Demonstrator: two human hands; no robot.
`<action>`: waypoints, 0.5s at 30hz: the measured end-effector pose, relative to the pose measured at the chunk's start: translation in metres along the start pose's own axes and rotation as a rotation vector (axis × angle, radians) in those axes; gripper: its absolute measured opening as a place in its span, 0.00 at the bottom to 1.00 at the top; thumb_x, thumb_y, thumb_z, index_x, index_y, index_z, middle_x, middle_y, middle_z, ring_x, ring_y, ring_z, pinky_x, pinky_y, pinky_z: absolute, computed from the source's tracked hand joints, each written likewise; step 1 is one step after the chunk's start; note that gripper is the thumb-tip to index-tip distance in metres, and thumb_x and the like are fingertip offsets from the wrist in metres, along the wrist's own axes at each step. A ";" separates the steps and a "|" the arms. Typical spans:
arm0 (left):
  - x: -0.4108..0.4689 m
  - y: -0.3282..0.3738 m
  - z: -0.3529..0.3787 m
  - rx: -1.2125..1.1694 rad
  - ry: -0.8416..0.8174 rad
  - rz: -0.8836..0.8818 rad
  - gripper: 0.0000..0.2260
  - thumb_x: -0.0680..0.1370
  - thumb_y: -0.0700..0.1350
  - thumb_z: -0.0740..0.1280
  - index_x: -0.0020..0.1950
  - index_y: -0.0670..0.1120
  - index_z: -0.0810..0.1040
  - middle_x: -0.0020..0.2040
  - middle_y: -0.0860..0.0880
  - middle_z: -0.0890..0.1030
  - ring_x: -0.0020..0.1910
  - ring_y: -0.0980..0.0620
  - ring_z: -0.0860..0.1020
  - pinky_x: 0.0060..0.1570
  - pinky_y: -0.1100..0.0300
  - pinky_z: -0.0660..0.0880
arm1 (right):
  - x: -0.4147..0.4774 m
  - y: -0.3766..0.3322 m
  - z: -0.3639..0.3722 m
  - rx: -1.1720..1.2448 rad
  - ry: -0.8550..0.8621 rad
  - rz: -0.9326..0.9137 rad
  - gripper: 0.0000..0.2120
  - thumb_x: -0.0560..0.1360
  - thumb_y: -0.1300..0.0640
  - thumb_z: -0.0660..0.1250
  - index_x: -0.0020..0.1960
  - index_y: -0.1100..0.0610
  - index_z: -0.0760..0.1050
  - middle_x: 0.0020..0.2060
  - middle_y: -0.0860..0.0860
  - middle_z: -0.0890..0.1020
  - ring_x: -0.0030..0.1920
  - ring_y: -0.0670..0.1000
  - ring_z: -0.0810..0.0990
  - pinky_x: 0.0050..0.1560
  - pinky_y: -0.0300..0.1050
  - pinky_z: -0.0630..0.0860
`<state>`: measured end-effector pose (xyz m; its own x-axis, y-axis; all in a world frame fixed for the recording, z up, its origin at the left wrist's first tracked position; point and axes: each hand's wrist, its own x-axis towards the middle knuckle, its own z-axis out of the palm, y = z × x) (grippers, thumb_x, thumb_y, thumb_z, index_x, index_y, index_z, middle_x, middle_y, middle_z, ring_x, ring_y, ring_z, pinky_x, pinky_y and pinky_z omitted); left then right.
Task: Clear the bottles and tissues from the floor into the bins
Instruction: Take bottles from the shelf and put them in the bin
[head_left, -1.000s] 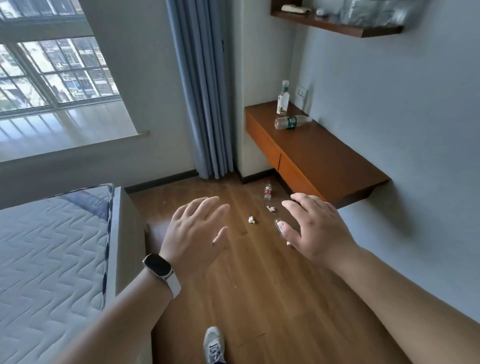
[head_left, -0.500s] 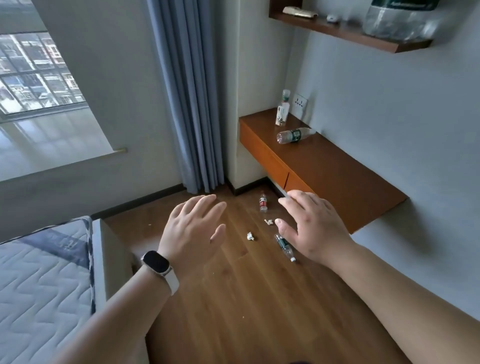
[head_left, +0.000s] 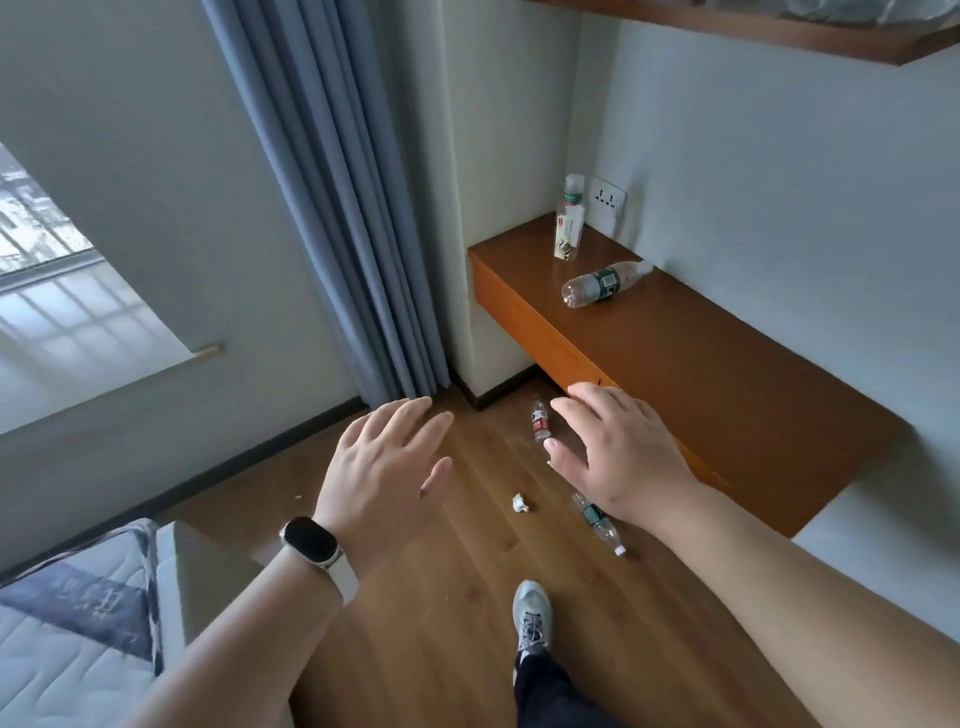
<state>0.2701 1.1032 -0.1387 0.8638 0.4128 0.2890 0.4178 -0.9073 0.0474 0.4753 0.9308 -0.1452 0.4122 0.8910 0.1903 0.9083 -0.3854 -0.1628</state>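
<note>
Two small plastic bottles lie on the wooden floor: a red-labelled bottle (head_left: 540, 421) near the wall corner and a green-labelled bottle (head_left: 597, 522) partly hidden under my right wrist. A crumpled white tissue (head_left: 519, 502) lies between my hands. My left hand (head_left: 387, 478), with a watch on the wrist, hovers open above the floor. My right hand (head_left: 621, 454) is open too, fingers spread, held above the bottles and touching nothing. No bin is in view.
A wall-mounted wooden desk (head_left: 727, 384) runs along the right wall, with a lying bottle (head_left: 602, 283) and an upright bottle (head_left: 569, 226) on it. Blue curtain (head_left: 353, 218) hangs at the corner. A bed (head_left: 72, 639) is at lower left. My shoe (head_left: 531, 613) stands on the floor.
The view has moved closer to the corner and tilted down; bottles and tissue appear nearer. My foot has stepped into view. Both hands stay open and empty.
</note>
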 end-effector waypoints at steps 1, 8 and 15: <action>0.017 -0.006 0.005 0.006 -0.005 -0.006 0.19 0.77 0.54 0.62 0.66 0.49 0.76 0.65 0.49 0.76 0.65 0.46 0.73 0.62 0.46 0.72 | 0.018 0.007 0.005 0.018 -0.004 0.007 0.23 0.78 0.42 0.55 0.64 0.55 0.73 0.63 0.53 0.75 0.63 0.54 0.73 0.59 0.54 0.73; 0.157 -0.031 0.033 0.013 -0.020 0.025 0.19 0.76 0.54 0.61 0.64 0.50 0.77 0.63 0.49 0.77 0.63 0.45 0.75 0.59 0.46 0.73 | 0.138 0.075 0.012 0.027 -0.069 0.056 0.25 0.79 0.41 0.52 0.67 0.54 0.71 0.66 0.52 0.73 0.65 0.54 0.71 0.63 0.54 0.71; 0.260 -0.042 0.047 0.012 -0.007 0.082 0.18 0.77 0.53 0.60 0.64 0.48 0.77 0.64 0.47 0.77 0.64 0.45 0.74 0.60 0.46 0.72 | 0.218 0.126 0.005 0.000 -0.094 0.094 0.26 0.79 0.39 0.48 0.69 0.53 0.68 0.68 0.51 0.71 0.69 0.53 0.68 0.65 0.54 0.69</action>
<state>0.4901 1.2520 -0.1108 0.8969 0.3380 0.2851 0.3492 -0.9370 0.0124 0.6796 1.0778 -0.1295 0.4867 0.8697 0.0827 0.8662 -0.4680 -0.1752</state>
